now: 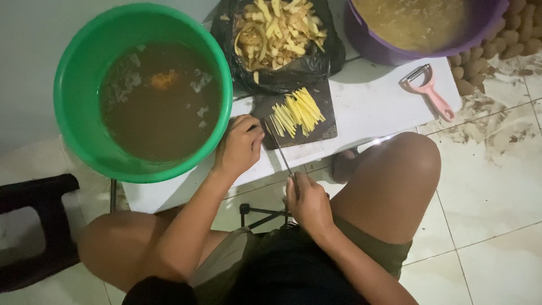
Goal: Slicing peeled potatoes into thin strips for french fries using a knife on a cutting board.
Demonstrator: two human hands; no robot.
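Yellow potato sticks (297, 113) lie in a fanned pile on a dark cutting board (323, 131), which sits on the white desk (372, 104). Left hand (238, 148) rests at the board's near-left corner, fingers (252, 129) curled loosely inward, touching the board edge; whether they pinch anything cannot be told. Right hand (309, 202) is closed around the handle of a knife (280, 152), the blade slanting up toward the sticks, its tip at the pile's near end. Green basin (79, 68) of murky water stands just left of the board. Black bag (293, 70) of peelings lies behind the board. Pink peeler (430, 91) lies on the desk, well right.
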